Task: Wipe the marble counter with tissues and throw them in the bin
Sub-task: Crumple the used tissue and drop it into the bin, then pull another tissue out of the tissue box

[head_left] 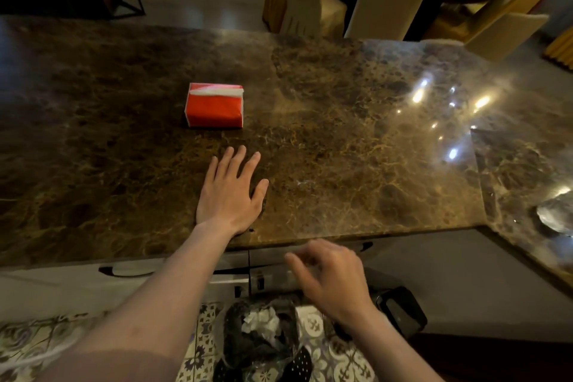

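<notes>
A red tissue pack [214, 105] with a white tissue showing at its top sits on the brown marble counter [341, 133], left of centre. My left hand [231, 192] lies flat on the counter just in front of the pack, fingers spread, holding nothing. My right hand [330, 276] hovers below the counter's front edge, above the bin [260, 341], fingers loosely apart and empty; it is slightly blurred. The bin stands on the floor, lined with a dark bag, and holds crumpled white tissues [260, 321].
Grey cabinet drawers with handles [130, 271] run under the counter. A side counter section [527, 180] extends at the right with a glass object [555, 214] on it. Covered chairs [384, 6] and a dark table stand beyond. Patterned floor tiles [328, 350] surround the bin.
</notes>
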`<state>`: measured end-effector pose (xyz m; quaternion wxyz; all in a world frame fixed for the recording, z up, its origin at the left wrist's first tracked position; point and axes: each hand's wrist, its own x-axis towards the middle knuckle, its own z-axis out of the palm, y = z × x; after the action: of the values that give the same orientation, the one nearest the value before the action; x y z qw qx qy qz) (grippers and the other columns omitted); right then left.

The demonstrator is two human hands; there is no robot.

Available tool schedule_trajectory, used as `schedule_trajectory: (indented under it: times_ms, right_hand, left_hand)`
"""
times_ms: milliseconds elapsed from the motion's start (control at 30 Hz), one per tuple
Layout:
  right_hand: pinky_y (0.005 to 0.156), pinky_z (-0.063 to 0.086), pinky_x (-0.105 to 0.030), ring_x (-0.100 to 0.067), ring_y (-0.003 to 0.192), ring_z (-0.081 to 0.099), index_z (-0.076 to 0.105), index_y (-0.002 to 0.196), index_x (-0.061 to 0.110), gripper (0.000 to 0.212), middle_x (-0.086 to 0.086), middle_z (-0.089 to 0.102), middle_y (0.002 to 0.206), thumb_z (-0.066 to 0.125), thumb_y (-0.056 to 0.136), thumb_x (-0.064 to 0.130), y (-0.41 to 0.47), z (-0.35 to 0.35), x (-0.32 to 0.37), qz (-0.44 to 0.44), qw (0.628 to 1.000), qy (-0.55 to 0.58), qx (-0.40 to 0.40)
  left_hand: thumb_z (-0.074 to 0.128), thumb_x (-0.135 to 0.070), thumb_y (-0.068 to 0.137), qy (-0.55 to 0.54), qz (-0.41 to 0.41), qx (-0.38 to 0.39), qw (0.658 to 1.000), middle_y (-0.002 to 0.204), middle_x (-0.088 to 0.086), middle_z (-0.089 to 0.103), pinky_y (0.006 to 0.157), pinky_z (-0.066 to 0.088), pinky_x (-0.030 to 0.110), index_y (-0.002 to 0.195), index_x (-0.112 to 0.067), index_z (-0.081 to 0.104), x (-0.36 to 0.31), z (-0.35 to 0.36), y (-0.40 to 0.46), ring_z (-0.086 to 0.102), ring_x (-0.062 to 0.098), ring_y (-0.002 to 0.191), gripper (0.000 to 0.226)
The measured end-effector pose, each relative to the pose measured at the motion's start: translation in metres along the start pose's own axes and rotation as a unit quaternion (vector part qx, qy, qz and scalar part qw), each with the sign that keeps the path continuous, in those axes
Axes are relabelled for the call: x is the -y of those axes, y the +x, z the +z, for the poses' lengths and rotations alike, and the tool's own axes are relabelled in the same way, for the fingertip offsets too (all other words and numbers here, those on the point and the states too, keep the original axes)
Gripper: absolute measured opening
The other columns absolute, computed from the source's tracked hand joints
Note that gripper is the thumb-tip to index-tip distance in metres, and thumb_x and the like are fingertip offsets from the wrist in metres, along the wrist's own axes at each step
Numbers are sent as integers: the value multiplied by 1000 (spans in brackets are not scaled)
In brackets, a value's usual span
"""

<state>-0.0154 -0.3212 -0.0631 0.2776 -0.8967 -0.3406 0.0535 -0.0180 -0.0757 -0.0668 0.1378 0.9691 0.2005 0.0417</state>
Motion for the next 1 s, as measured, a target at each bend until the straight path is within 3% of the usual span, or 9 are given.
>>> schedule_trajectory:
  times_ms: [100, 200, 300, 333, 400, 467, 567, 767, 1000]
  right_hand:
    - [57, 50, -25, -1, 66, 58, 69, 84, 30, 39, 18, 63, 76, 52, 99, 62, 40, -39, 27, -77, 992, 7, -96]
    - [59, 50, -26, -2, 72, 57, 71, 87, 29, 40, 17, 63, 80, 51, 99, 62, 75, -67, 46, -88, 983, -9, -163]
    - [83, 56, -33, -9, 104, 59, 71, 115, 29, 53, 9, 67, 113, 45, 95, 70, 108, -78, 52, -53, 984, -67, -154]
    - [99, 52, -40, -15, 123, 55, 64, 130, 30, 61, 4, 63, 133, 42, 94, 74, 119, -81, 51, -38, 987, -83, -131]
    - [123, 29, -50, -24, 153, 27, 40, 153, 35, 78, -4, 34, 165, 33, 91, 82, 138, -84, 48, -14, 990, -110, -82]
    - [128, 10, -54, -24, 159, 0, 19, 160, 39, 87, -3, 8, 173, 25, 87, 87, 157, -83, 43, -9, 990, -130, -49]
    - [127, 1, -59, -23, 157, -15, 3, 161, 42, 93, 0, -8, 173, 20, 84, 92, 178, -75, 36, 1, 989, -146, -4]
    - [127, 6, -59, -25, 158, -11, 0, 160, 44, 96, 0, -7, 172, 23, 81, 93, 218, -49, 43, 3, 990, -140, 34]
    - [123, 26, -52, -27, 156, 20, 11, 161, 38, 88, -3, 20, 170, 36, 89, 82, 262, -8, 75, -34, 994, -97, 41]
  left_hand:
    - [23, -59, 106, -5, 4, 9, 1000, 177, 0, 9, 132, 2, 48, 166, -31, 16, 1, 0, 1, -3, 20, 162, 66]
    - [19, -60, 105, 1, 3, 6, 1000, 176, -1, 9, 132, 1, 47, 166, -33, 14, 2, 4, 1, -4, 19, 162, 66]
    - [13, -62, 104, 13, 6, 4, 1000, 176, -1, 9, 132, 1, 47, 165, -35, 12, 4, 8, 2, -4, 18, 162, 68]
    - [11, -64, 103, 15, 6, 3, 1000, 176, -2, 9, 132, 1, 47, 165, -35, 11, 4, 9, 2, -5, 18, 162, 69]
    - [8, -66, 100, 14, 5, 3, 1000, 176, -2, 8, 132, 1, 46, 165, -36, 10, 4, 10, 3, -6, 18, 162, 71]
    - [9, -69, 99, 19, -4, -1, 1000, 177, -2, 7, 132, -1, 47, 165, -37, 9, 5, 9, 3, -6, 20, 162, 74]
    - [7, -75, 93, 29, -33, -1, 999, 177, 1, 4, 132, -2, 49, 166, -38, 6, 4, 5, -1, -7, 25, 162, 81]
    - [-2, -89, 80, 60, -64, 3, 996, 177, 0, -8, 130, -10, 50, 165, -41, -3, 17, -6, 11, -15, 26, 161, 98]
    - [-10, -99, 73, 59, -100, 19, 993, 175, -4, -14, 128, -16, 50, 164, -44, -4, 43, -2, 21, -26, 21, 158, 106]
